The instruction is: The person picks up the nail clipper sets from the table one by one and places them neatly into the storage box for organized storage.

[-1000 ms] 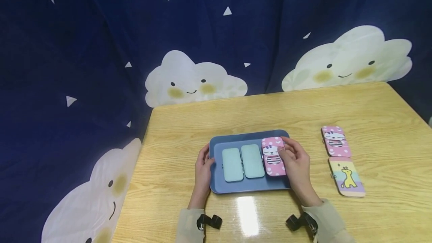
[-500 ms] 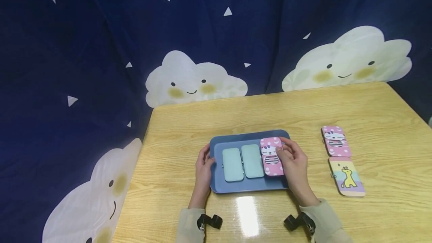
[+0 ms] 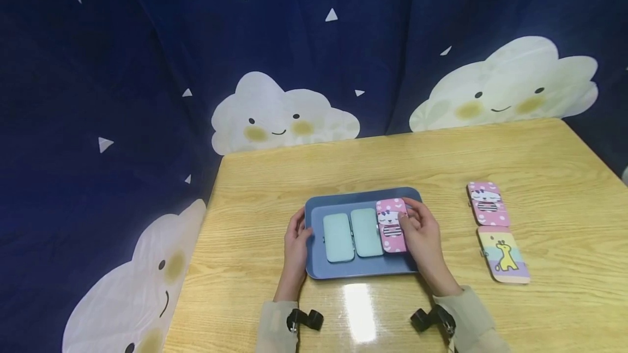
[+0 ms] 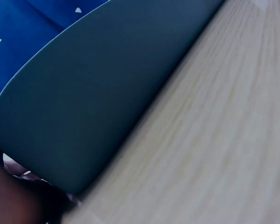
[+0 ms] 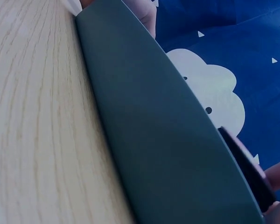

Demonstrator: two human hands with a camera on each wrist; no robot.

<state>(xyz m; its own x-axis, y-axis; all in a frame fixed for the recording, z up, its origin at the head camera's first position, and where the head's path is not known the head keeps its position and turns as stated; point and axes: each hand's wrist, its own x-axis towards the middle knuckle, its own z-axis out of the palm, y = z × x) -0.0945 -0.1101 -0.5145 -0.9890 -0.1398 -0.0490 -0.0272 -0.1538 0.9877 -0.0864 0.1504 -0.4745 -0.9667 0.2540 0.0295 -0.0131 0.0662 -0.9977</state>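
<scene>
Below centre, the tray (image 3: 363, 269) was slate blue, the two mint cases (image 3: 338, 237) plain, and the pink case (image 3: 391, 238) patterned with white dots and a white cat in black-and-white stripes. At the right, another pink case (image 3: 488, 204) bore the same cat print, while the giraffe case (image 3: 505, 255) showed a yellow giraffe over pastel bands of yellow, blue and lilac. The table (image 3: 275, 178) was yellow-grained, the sleeves (image 3: 272, 331) at the bottom beige, and the curtain (image 3: 294, 31) across the top navy with white triangles (image 3: 331, 15) and clouds (image 3: 275, 105).
</scene>
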